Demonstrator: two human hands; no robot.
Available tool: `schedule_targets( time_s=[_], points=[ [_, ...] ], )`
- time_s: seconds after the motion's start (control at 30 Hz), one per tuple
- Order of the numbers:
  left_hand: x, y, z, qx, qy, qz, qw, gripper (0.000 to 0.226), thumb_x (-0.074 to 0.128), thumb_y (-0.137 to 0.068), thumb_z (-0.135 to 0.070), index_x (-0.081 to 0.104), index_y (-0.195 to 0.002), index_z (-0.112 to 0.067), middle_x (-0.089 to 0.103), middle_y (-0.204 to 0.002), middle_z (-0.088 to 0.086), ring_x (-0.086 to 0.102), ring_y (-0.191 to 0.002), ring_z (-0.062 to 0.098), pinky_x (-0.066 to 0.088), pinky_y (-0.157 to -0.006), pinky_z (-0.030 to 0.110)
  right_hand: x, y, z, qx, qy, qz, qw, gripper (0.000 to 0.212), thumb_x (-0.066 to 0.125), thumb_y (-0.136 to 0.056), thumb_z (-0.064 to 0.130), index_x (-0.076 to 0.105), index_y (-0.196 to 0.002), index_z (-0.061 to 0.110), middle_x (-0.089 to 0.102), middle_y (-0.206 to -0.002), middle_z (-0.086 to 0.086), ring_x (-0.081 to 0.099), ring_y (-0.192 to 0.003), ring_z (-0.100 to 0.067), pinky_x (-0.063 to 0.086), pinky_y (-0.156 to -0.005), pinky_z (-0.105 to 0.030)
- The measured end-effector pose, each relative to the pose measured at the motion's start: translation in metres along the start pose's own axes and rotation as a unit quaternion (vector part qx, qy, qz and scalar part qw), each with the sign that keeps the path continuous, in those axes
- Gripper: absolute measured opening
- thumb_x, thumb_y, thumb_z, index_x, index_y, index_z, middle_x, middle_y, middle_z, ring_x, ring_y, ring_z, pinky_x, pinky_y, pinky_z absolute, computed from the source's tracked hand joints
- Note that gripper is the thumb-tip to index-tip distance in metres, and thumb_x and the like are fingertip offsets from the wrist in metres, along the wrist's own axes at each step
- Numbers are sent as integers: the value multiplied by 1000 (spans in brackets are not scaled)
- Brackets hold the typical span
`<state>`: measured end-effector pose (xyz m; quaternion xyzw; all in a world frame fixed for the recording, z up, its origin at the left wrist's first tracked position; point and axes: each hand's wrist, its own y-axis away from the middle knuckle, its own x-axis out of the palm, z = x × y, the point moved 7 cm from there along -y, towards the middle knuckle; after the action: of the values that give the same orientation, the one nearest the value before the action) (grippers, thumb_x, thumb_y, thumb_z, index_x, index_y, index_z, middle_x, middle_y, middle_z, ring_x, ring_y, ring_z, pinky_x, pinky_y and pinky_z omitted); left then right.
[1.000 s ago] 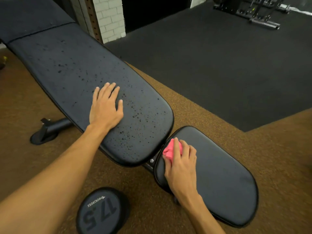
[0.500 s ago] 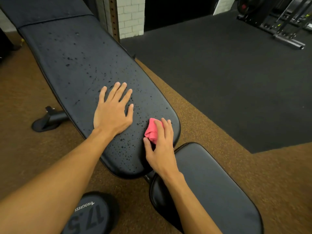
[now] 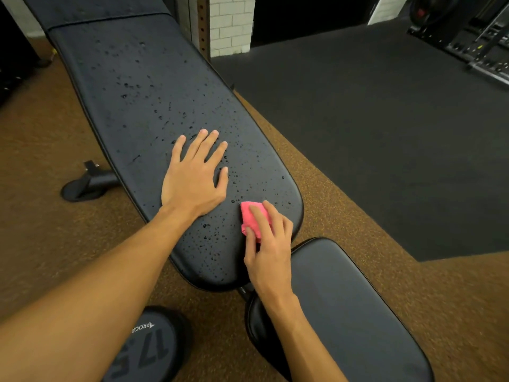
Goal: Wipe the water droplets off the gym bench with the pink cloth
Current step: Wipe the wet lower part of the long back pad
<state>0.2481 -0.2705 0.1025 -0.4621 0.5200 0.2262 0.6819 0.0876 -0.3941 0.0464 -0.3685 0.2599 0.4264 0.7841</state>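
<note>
Pink cloth [image 3: 254,219] pinched in right hand [image 3: 271,257] grip on the bench [image 3: 143,106], spread left hand [image 3: 192,183] flat just beside, dumbbell [image 3: 148,351] nearby.

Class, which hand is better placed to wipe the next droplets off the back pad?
The right hand: it holds the pink cloth on the back pad beside droplets; the left hand rests flat, holding nothing.

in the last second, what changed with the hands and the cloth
The right hand moved the bunched pink cloth from the small black seat pad onto the long black droplet-covered back pad, near its rounded end, holding it throughout. The left hand stayed flat on the back pad.
</note>
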Motion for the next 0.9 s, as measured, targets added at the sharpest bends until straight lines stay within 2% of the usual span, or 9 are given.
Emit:
schedule_targets(
  time_s=[0.1, 0.23, 0.3, 0.43, 0.5, 0.67, 0.73, 0.9],
  points=[
    [-1, -1, -1, 0, -1, -2, 1000, 63, 35, -108, -47, 38, -165, -21, 25, -176, 3, 16, -164, 20, 11, -132, 54, -9, -8, -18, 30, 0, 3, 1000, 39, 62, -107, 13, 63, -147, 15, 48, -161, -5, 42, -145, -24, 33, -122, -29],
    [0, 0, 0, -4, -5, 1, 1000, 63, 36, -108, -47, 37, -165, -22, 24, -176, 2, 15, -164, 20, 11, -132, 54, -9, -37, -28, 74, -8, -12, 997, 42, 61, -106, 5, 63, -147, 12, 48, -161, -13, 41, -146, -30, 38, -123, -42],
    [0, 0, 0, -3, -4, 1, 1000, 63, 35, -108, -47, 37, -165, -22, 25, -176, 2, 16, -164, 20, 11, -132, 54, -6, -43, -18, 47, 1, -4, 999, 42, 60, -107, 8, 62, -149, 13, 48, -161, -12, 42, -147, -31, 39, -123, -43],
    [0, 0, 0, -5, -8, 5, 1000, 63, 35, -108, -47, 37, -165, -22, 24, -176, 2, 15, -164, 20, 11, -132, 54, -6, -22, -2, -39, 10, 39, 998, 42, 64, -106, 8, 64, -148, 15, 51, -160, -6, 44, -146, -28, 38, -123, -35],
    [0, 0, 0, -4, -7, 3, 1000, 63, 35, -108, -47, 37, -165, -22, 24, -176, 2, 16, -164, 20, 11, -132, 54, -12, -9, -10, -51, 12, 47, 998, 43, 66, -104, 7, 65, -147, 15, 53, -159, -4, 47, -146, -27, 39, -123, -33],
    [-3, 1, -1, -5, -1, 1, 1000, 62, 36, -108, -47, 38, -165, -22, 25, -176, 2, 16, -164, 20, 12, -132, 54, -23, -29, -36, 52, 13, 9, 999, 40, 60, -108, 6, 65, -147, 15, 51, -161, -10, 47, -146, -33, 43, -121, -50],
    [-3, 0, 0, -5, 0, 0, 1000, 62, 37, -108, -46, 37, -165, -23, 25, -176, 2, 15, -164, 20, 11, -132, 54, -18, -42, -26, 50, 13, 4, 999, 42, 59, -107, 4, 64, -147, 14, 51, -161, -13, 45, -149, -35, 42, -121, -54],
    [-2, 1, -1, -3, -1, -4, 1000, 61, 39, -108, -46, 38, -165, -22, 25, -175, 2, 16, -164, 20, 12, -131, 54, -15, -21, -12, -42, 14, 41, 998, 43, 64, -105, 5, 64, -148, 15, 53, -161, -6, 47, -145, -30, 40, -123, -37]
  ],
)
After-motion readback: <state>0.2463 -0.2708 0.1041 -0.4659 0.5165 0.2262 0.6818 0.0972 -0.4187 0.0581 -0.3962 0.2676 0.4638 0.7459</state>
